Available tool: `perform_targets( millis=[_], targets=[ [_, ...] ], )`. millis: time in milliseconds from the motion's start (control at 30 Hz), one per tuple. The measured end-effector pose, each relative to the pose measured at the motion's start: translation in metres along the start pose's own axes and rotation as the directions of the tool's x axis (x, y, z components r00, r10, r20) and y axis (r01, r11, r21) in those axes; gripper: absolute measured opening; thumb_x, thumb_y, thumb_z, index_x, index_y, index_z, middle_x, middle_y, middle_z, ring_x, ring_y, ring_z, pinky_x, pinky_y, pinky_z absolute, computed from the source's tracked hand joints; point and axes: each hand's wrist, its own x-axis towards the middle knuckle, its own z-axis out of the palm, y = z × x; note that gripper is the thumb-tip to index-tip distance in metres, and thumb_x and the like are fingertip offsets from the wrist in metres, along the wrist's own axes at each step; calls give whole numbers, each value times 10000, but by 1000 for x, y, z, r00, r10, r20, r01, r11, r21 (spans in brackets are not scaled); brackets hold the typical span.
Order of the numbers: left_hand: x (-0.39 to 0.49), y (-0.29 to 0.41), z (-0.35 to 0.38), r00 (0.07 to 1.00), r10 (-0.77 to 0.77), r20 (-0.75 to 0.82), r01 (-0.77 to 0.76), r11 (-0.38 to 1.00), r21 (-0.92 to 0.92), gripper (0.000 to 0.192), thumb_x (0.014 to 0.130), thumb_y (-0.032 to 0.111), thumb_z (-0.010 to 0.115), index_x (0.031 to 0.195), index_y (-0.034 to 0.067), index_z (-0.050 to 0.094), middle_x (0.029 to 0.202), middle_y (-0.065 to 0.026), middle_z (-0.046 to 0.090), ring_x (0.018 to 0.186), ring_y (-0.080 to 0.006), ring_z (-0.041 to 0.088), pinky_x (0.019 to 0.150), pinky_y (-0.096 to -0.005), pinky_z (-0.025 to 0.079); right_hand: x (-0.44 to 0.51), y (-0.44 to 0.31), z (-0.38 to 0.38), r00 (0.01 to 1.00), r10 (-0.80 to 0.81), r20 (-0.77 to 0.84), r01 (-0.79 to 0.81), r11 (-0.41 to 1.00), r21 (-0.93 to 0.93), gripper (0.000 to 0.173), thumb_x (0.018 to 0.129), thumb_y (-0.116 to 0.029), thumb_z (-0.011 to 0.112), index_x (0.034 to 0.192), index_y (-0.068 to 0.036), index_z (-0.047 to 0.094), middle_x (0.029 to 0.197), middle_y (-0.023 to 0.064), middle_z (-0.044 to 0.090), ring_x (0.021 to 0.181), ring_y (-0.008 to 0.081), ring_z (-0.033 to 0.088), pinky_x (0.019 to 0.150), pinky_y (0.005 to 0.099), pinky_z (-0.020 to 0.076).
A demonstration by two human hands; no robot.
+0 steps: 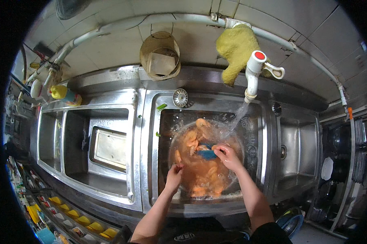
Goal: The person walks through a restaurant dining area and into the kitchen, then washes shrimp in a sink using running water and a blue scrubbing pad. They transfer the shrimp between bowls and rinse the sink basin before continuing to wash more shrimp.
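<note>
Before me, a wide round basin (240, 143) stands in the middle sink, full of cloudy orange water. Several orange pieces of food (212, 175), apparently shrimp, lie in it. My right hand (226, 155) is over the basin's right half, its thumb and fingers pinched on a small orange piece (214, 147). Just left of those fingertips, a blue object (207, 154) lies partly under water; I cannot tell what it is. My left hand (175, 176) is at the basin's left side with curled fingers, close to an orange piece (178, 156). Whether it holds anything is unclear.
Water runs from a white tap (252, 76) into the sink. A drain strainer (180, 97) and green scraps (161, 107) lie on the sink rim (155, 146). A hanging bucket (160, 56), a yellow-capped bottle (67, 95) and side sinks (297, 149) surround it.
</note>
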Motion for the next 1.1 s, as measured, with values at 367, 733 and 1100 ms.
perform_targets(
  millis=[367,733,1100],
  targets=[
    [11,47,68,842,466,269,-537,687,490,256,755,130,698,927,16,546,888,-168,591,843,-342,581,749,-405,466,-55,-17,1,964,150,-221,-89,960,264,103,936,-106,531,940,-5,550,846,-16,552,805,52,483,743,210,405],
    [19,3,56,877,466,116,-418,623,662,313,765,165,693,1018,52,547,862,-177,607,865,-357,597,762,-443,479,-44,36,60,990,-48,-133,-69,654,-754,308,762,-148,655,1067,-132,623,1135,102,537,1141,300,420,953,453,318],
    [3,40,45,875,442,198,-484,812,327,360,760,152,678,1090,64,560,974,-165,615,898,-331,597,792,-419,471,-43,-42,5,995,-85,-55,78,990,-118,208,957,-162,463,999,7,575,901,83,576,840,186,553,764,308,435]
  ],
)
